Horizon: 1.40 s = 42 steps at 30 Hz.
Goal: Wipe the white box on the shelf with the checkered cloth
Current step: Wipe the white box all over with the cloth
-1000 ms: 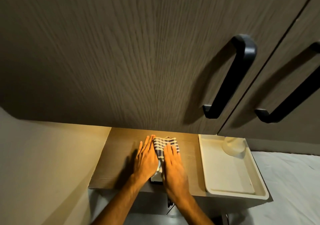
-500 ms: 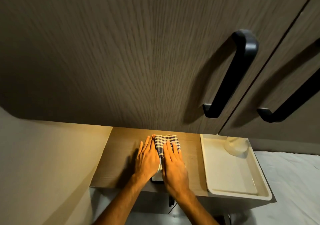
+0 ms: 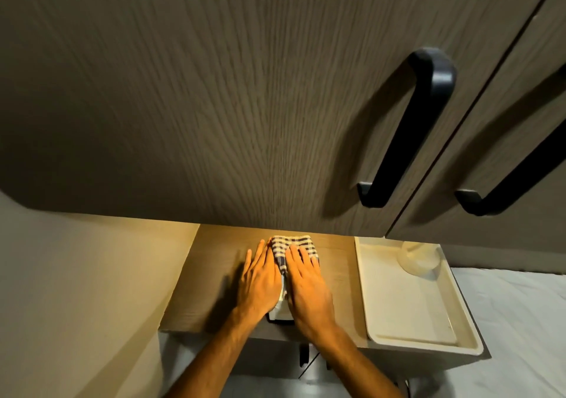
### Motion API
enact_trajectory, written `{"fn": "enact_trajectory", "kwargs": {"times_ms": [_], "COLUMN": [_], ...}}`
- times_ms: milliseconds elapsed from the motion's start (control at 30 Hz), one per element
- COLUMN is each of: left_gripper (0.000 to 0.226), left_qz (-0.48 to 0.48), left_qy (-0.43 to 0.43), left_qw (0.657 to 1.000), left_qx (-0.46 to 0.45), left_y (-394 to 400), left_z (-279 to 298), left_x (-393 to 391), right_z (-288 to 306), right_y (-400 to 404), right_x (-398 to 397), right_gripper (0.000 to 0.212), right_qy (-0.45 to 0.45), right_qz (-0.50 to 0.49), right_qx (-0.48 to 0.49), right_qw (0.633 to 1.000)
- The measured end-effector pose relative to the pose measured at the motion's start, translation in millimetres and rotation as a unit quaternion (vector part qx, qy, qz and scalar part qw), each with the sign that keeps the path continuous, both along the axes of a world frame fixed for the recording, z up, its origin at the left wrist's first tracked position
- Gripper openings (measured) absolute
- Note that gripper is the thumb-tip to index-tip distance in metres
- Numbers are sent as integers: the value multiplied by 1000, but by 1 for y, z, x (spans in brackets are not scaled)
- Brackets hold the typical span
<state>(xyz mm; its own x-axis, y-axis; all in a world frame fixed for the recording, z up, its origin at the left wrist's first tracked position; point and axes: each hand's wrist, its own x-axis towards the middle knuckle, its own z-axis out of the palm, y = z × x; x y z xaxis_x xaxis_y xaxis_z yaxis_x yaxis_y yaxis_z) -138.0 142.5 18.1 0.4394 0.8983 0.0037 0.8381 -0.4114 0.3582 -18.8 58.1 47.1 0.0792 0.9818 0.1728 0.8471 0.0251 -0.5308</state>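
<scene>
Mostly white box [image 3: 279, 314] hidden under checkered cloth [image 3: 292, 246].

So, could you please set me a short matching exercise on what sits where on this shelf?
Things:
1. checkered cloth
2. white box
3. tray
4. black handle

Places:
A. on the cupboard door above the shelf
B. at the right end of the shelf, holding a pale round item
C. under the right hand, its far end showing past the fingertips
D. almost hidden beneath both hands, only its near edge showing

Pairs: 1-C, 2-D, 3-B, 4-A
</scene>
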Motion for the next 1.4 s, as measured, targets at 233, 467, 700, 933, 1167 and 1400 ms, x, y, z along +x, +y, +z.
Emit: {"fn": "enact_trajectory", "kwargs": {"times_ms": [233, 467, 700, 933, 1167, 1400], "left_gripper": [60, 64, 60, 63, 63, 64], "left_qz": [28, 5, 31, 7, 31, 23], "left_qy": [-2, 16, -7, 13, 22, 15], "left_qw": [999, 1000, 999, 1000, 999, 999], "left_qx": [20, -1, 12, 3, 9, -19], "left_y": [-2, -1, -2, 0, 1, 1], "left_z": [2, -2, 2, -3, -3, -6], "left_x": [-1, 0, 1, 0, 2, 0], "right_z": [19, 5, 19, 3, 16, 12], "right_y": [26, 2, 22, 5, 22, 13], "right_x": [14, -5, 13, -9, 10, -12], "right_gripper": [53, 68, 63, 64, 63, 70], "right_qy": [113, 7, 99, -60, 44, -50], "right_qz": [-90, -8, -103, -41, -118, -33], "right_qx": [-36, -30, -65, -15, -89, -41], "right_qw": [989, 1000, 988, 997, 988, 997]}}
